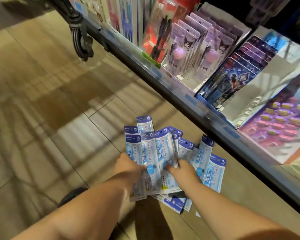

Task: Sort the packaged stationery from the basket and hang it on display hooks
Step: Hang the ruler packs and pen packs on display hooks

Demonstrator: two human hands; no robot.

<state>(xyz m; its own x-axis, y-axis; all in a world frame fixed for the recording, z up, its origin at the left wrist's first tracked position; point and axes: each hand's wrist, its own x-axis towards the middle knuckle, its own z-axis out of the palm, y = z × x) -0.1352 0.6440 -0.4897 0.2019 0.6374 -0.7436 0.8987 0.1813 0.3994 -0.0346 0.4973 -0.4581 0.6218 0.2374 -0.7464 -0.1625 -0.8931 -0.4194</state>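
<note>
Several packaged 15 cm rulers (164, 149) in blue and white sleeves are fanned out low in the middle of the head view. My left hand (128, 166) grips the left side of the fan, thumb on top. My right hand (182, 168) holds the right side, with the thumb pressed on a middle pack. More ruler packs (215, 172) stick out to the right of my right hand, and a few hang below the fan. No basket is in view.
A display shelf (206, 116) runs diagonally along the right, filled with pen packs (158, 37), lilac character packs (197, 49), dark blue card packs (232, 78) and a tray of small erasers (282, 125). A dark wheeled cart leg (81, 40) stands on the tiled floor (50, 101) at upper left.
</note>
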